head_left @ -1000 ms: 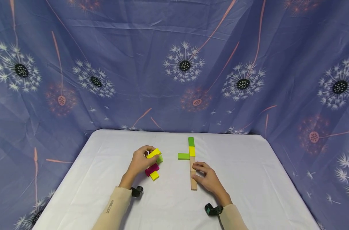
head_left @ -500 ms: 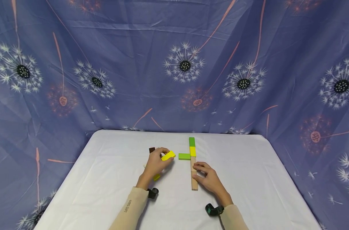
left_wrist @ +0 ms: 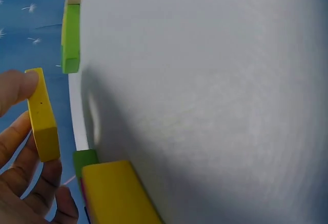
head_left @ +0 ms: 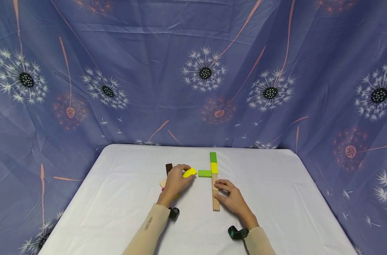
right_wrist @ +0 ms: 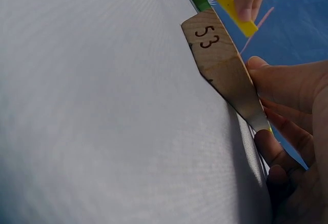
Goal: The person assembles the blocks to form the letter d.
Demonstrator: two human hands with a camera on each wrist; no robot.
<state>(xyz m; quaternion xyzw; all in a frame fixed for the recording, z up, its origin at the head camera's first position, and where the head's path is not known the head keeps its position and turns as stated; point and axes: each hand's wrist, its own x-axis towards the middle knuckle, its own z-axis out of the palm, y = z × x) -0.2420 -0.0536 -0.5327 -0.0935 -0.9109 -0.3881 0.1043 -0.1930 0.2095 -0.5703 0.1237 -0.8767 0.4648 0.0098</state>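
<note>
My left hand (head_left: 177,180) pinches a yellow block (head_left: 189,172) between thumb and fingers. The raised block is just left of a light green block (head_left: 205,173), which juts sideways from a straight row. That row runs away from me: two plain wooden blocks (head_left: 216,205), a yellow block (head_left: 214,168), then a green block (head_left: 213,157) at the far end. The fingertips of my right hand (head_left: 233,200) rest along the right edge of the wooden blocks. In the right wrist view the nearest wooden block (right_wrist: 210,44) shows an engraved 53.
A dark brown block (head_left: 169,168) and a pale block (head_left: 162,183) lie beside my left hand, partly covered by it. Loose yellow (left_wrist: 120,193) and green (left_wrist: 84,157) blocks show in the left wrist view. A patterned blue curtain (head_left: 155,88) hangs behind the white table (head_left: 270,184).
My left hand has carried the yellow block rightward, from over the loose pile to near the light green block. The right hand and the row have stayed in place.
</note>
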